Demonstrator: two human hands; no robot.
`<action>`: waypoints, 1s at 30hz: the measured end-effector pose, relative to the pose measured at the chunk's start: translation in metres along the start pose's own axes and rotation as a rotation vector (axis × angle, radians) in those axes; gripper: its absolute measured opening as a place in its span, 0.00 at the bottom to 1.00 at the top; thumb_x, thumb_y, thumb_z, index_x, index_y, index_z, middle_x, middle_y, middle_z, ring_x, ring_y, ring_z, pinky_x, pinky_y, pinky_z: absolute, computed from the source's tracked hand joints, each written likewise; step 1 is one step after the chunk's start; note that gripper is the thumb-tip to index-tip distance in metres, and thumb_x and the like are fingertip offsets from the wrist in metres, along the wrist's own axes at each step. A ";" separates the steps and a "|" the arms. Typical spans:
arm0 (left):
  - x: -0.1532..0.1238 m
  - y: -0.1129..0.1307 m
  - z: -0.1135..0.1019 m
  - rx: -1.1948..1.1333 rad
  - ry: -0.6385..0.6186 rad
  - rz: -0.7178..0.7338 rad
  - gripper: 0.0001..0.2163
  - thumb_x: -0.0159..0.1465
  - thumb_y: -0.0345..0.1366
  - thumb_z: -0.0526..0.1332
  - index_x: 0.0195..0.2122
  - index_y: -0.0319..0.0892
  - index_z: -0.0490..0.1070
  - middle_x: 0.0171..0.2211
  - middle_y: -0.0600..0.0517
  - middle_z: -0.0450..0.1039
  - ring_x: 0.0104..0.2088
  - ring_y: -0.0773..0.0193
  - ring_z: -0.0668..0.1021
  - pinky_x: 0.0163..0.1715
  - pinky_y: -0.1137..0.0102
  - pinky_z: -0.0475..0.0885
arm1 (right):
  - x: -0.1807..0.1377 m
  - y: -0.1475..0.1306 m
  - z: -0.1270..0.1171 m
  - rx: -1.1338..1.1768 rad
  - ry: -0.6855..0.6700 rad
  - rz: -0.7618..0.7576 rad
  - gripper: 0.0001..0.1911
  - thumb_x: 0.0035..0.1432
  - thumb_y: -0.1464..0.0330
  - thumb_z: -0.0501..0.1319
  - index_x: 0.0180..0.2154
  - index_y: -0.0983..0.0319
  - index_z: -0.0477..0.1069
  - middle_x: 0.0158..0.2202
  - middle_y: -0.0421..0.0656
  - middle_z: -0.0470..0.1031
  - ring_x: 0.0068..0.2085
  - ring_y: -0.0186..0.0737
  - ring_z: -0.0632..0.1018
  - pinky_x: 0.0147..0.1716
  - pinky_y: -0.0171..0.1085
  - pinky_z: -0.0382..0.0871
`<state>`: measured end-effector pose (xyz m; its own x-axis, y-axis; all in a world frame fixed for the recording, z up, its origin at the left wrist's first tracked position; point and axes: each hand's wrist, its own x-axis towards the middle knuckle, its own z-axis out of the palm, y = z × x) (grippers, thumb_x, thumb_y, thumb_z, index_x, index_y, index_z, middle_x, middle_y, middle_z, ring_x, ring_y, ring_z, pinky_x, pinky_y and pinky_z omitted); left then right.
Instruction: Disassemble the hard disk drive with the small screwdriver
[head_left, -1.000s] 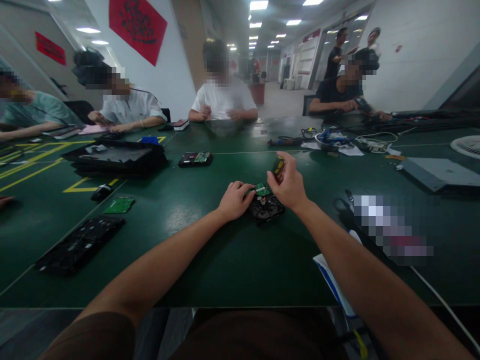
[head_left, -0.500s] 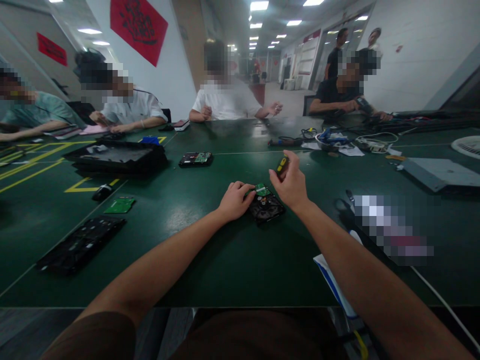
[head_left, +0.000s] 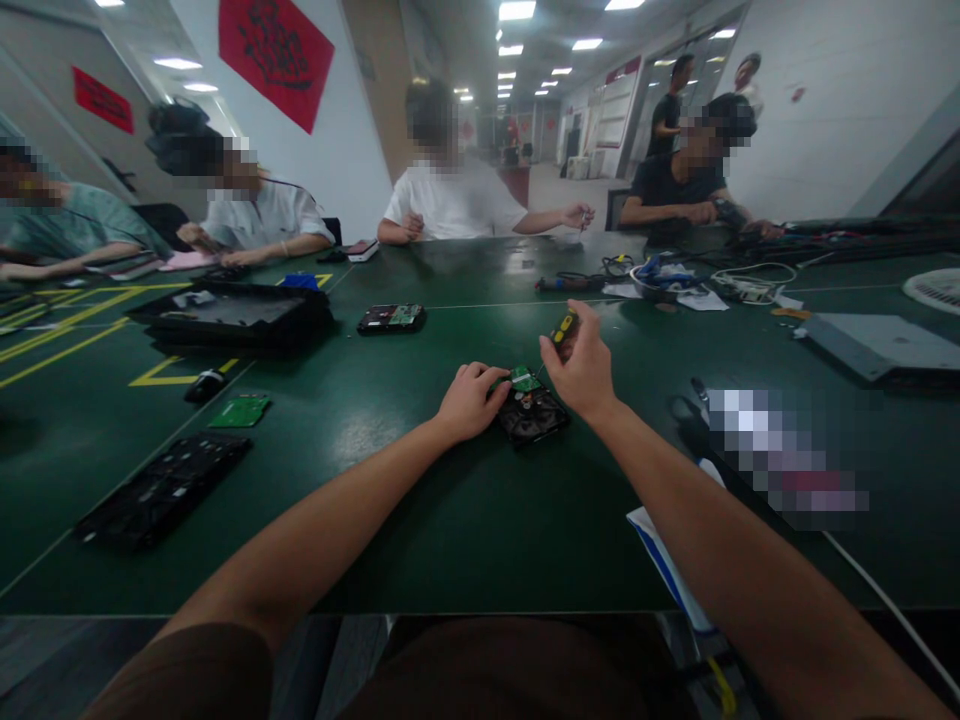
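Observation:
A black hard drive (head_left: 534, 418) lies flat on the green table, with a green circuit board (head_left: 525, 379) showing at its far end. My left hand (head_left: 472, 402) grips the drive's left side, the fingertips reaching its board and the thumb along the edge. My right hand (head_left: 583, 362) is closed around a screwdriver (head_left: 564, 326) with a black and yellow handle. The handle tilts up, and the thin shaft points down at the right edge of the board. Whether its tip touches a screw is too small to tell.
To the left lie a loose green board (head_left: 240, 410), a black plastic part (head_left: 165, 490) and a mouse (head_left: 205, 385). Another hard drive (head_left: 391, 318) and a black tray (head_left: 232, 315) lie farther back. A grey metal box (head_left: 885, 348) stands right. Several people sit across the table.
My hands and the hard drive have barely moved; the screwdriver's shaft now shows beside the board. The person opposite has moved one hand outward to the right.

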<state>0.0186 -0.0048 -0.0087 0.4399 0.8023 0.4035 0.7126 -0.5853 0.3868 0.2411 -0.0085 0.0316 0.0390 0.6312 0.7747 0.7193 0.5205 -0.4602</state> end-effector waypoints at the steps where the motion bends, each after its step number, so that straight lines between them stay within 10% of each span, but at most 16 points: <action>1: 0.000 0.000 0.000 0.000 0.001 0.000 0.17 0.74 0.45 0.56 0.58 0.46 0.75 0.46 0.44 0.73 0.51 0.51 0.73 0.56 0.55 0.71 | 0.000 0.000 0.000 0.005 0.004 -0.011 0.33 0.65 0.65 0.61 0.67 0.60 0.52 0.59 0.56 0.70 0.56 0.59 0.77 0.50 0.57 0.79; 30: 0.000 0.003 -0.001 0.000 0.007 0.008 0.17 0.74 0.44 0.56 0.57 0.45 0.76 0.45 0.43 0.73 0.51 0.51 0.74 0.57 0.54 0.70 | 0.000 -0.014 -0.005 -0.009 -0.095 -0.194 0.29 0.67 0.63 0.60 0.67 0.58 0.59 0.60 0.54 0.73 0.56 0.57 0.78 0.54 0.57 0.78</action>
<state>0.0201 -0.0063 -0.0066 0.4416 0.7966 0.4128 0.7090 -0.5918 0.3835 0.2344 -0.0183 0.0398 -0.1660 0.5714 0.8037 0.7133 0.6324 -0.3023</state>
